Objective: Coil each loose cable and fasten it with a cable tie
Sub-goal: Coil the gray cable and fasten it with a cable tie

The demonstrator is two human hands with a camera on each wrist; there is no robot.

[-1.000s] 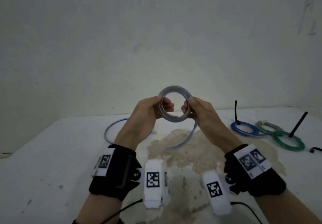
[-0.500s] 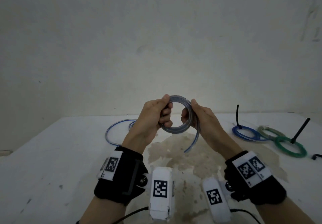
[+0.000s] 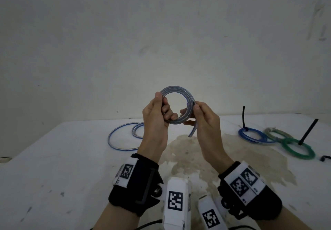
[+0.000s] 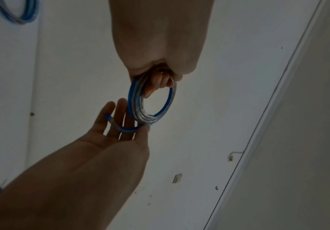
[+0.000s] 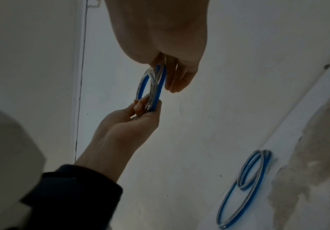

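Observation:
A blue and clear cable coil (image 3: 179, 88) is held upright in the air above the white table (image 3: 62, 158). My left hand (image 3: 165, 109) grips its left side, with the fingers curled through the ring. My right hand (image 3: 192, 111) pinches the right side between thumb and fingers. A short loose tail (image 3: 193, 131) hangs below that hand. In the left wrist view the coil (image 4: 135, 105) hangs from my left hand (image 4: 160, 80), and the tail lies across the right hand's fingers (image 4: 118, 112). In the right wrist view the coil (image 5: 154, 87) sits between both hands. I see no tie on this coil.
Another loose blue cable (image 3: 123, 136) lies in loops on the table at the back left. At the right lie a blue coil (image 3: 250, 135), a grey-green coil (image 3: 275, 133) and a green coil (image 3: 297, 149); black cable ties (image 3: 309, 131) stand up from the blue and green ones. A wall stands close behind.
The hanging tail has grown much shorter as more cable went onto the coil. Both hands have risen slightly with the coil.

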